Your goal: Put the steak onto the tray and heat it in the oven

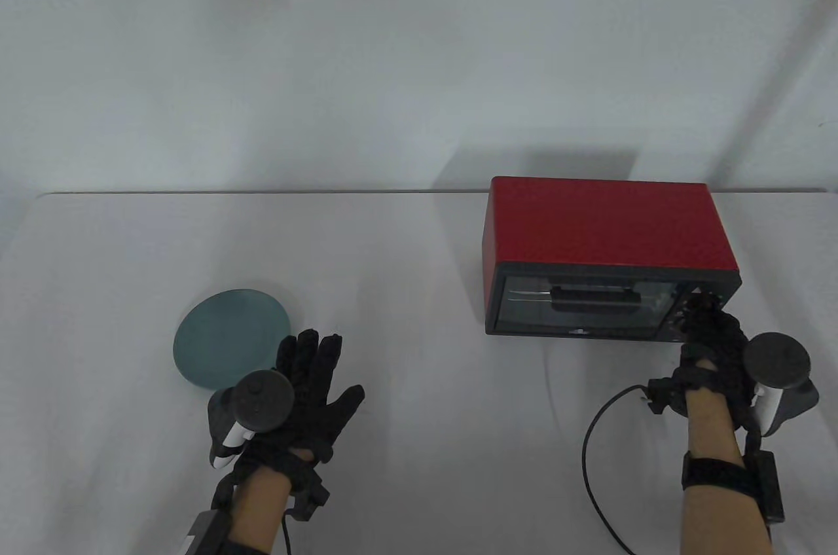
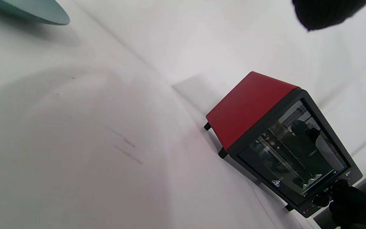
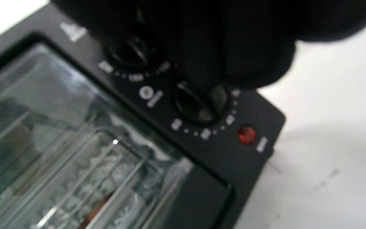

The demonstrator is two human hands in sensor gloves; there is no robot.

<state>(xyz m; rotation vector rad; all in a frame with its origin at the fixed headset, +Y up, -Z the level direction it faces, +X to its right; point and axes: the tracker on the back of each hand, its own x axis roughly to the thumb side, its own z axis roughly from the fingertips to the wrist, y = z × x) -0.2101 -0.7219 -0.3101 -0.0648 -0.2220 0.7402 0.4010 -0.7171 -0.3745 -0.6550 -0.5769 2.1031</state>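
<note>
We take the oven (image 1: 602, 260) as our landmark: a red box with a black front, standing on the white table (image 1: 419, 437) with its glass door (image 1: 582, 306) closed. Our right hand (image 1: 710, 345) is at the oven's control strip, on the right end of its front, with the fingers (image 3: 202, 47) bunched over the two knobs. From the right wrist view the lower knob (image 3: 199, 101) sits just under the fingertips and the upper knob (image 3: 129, 52) is half covered, but the glove blurs the contact, so we cannot tell whether the fingers actually pinch either dial or only hover on it. A small red lamp (image 3: 246, 134) shows just below the lower knob. Behind the glass we make out the wire rack and crinkled foil with a reddish patch, probably the steak (image 3: 97, 210) on its tray, though it is too blurred to be sure. Our left hand (image 1: 308, 398) lies flat, fingers spread and holding nothing, well to the left of the oven, just beside a bare teal plate (image 1: 232, 336). We judge loading is done and heating is the step in hand; next comes a firm pinch and a measured twist of the dial.
</note>
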